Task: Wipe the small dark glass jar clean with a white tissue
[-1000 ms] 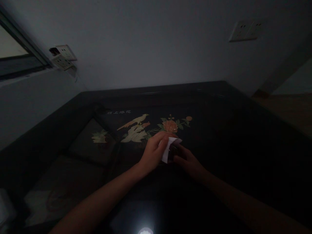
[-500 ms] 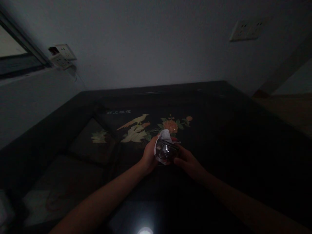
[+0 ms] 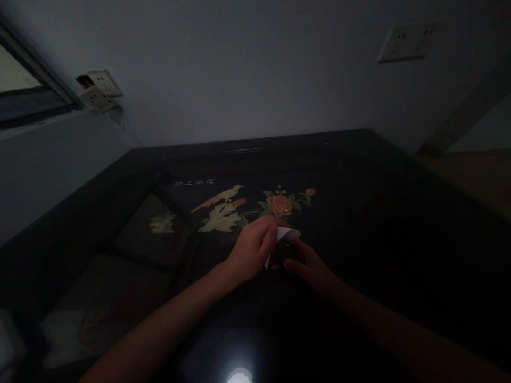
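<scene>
White tissue (image 3: 288, 232) is being clasped by the curled left hand (image 3: 253, 244) while the right hand (image 3: 306, 260) is gripping a dark object (image 3: 285, 248), inside the tabletop's (image 3: 355, 213) far edge.

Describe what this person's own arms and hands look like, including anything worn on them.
The bare, tapering left forearm ends in an ungloved left hand; the bare, tapering right forearm ends in an ungloved right hand. No sleeve, watch or bracelet shows. The picture is too dark to tell about rings or fine markings.
</scene>
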### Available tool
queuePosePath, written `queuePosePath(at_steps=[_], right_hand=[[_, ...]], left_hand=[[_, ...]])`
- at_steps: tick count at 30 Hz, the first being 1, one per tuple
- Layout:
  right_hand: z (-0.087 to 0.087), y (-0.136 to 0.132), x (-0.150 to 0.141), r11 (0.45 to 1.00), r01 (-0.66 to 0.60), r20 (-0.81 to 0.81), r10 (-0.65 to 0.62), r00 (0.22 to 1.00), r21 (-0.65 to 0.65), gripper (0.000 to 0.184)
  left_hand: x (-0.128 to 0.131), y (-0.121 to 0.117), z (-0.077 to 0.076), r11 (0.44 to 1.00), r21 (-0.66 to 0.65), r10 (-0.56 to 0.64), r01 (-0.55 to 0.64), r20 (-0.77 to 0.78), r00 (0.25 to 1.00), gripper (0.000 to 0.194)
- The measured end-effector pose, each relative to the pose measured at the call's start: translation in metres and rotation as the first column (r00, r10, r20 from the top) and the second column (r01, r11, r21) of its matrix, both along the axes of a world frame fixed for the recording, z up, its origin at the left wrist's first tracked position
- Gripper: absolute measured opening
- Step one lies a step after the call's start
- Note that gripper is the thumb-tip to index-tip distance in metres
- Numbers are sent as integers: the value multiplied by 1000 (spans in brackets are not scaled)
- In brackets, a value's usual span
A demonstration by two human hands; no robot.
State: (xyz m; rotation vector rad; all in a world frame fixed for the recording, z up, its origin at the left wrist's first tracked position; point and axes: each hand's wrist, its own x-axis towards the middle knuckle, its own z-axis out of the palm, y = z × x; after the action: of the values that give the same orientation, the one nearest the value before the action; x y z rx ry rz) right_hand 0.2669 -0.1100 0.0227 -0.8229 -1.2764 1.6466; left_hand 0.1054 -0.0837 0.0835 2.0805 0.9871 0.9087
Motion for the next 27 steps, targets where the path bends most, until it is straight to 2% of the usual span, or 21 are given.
queuePosePath(at_steps=[3, 6, 8, 10, 15, 18, 22, 25, 27], right_hand=[[1, 0, -1, 1000, 13, 67, -13, 998, -8, 44], [2, 0, -3, 999, 39, 75, -39, 996, -4, 44], [2, -1, -4, 999, 50, 46, -51, 998, 8, 44], [1, 0, -4, 999, 41, 41, -41, 998, -1, 42], [-4, 3, -1, 999, 41, 16, -41, 999, -13, 45], [-4, 3, 0, 999, 45, -23, -46, 999, -22, 54], [-7, 1, 1, 997, 52, -67, -56, 996, -64, 59], [-12, 1, 0, 996, 42, -123, -52, 991, -85, 59], [-14, 2, 0, 996, 35, -150, -47, 988, -85, 59]], left_hand=[[3, -4, 6, 975, 215, -14, 55, -187, 982, 31], [7, -9, 10, 913, 387, 15, 128, -344, 939, 26], [7, -11, 11, 892, 426, 18, 155, -376, 927, 25], [7, -11, 10, 909, 392, -3, 142, -335, 942, 26], [6, -8, 5, 991, 133, 10, -10, -2, 1000, 32], [6, -5, -3, 987, -137, 111, -83, 214, 970, 35], [10, -1, -19, 879, -465, 316, -103, 408, 857, 36], [15, 0, -26, 780, -625, 420, -29, 488, 765, 35], [19, -1, -28, 720, -693, 458, 30, 508, 730, 38]])
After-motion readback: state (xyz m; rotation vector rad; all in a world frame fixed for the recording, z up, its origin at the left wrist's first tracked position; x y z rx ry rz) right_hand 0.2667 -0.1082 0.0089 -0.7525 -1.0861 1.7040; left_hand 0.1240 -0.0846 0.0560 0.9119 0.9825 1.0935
